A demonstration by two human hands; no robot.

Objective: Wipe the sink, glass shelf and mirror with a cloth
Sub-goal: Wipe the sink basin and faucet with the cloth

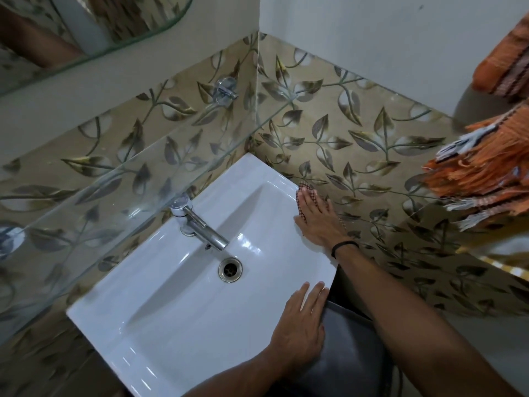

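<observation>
Head view, looking down over a bathroom basin; the right hand [317,222], with a black band [345,247] at the wrist, lies flat with straight fingers and presses a small cloth [304,187] onto the right rim of the sink [171,325], just beside the tiled wall [343,124]; the cloth is a dark red and pale check, mostly hidden under the palm, showing past the fingertips and at the hand's far edge; the left hand [300,325] rests flat and relaxed, fingers straight, on the sink's near right corner, holding nothing. The sink is white, glossy and rectangular, with a shallow bowl; a chrome tap [197,224] stands at its back edge, its spout reaching toward a round metal drain [230,269]. A clear glass shelf [128,181] runs along the wall above the tap, held by a chrome bracket [226,88]; the beige tiles, patterned with leaves, show through it. A mirror [86,24] with a curved edge fills the upper left corner; an orange fringed towel [486,173] hangs at the right.
</observation>
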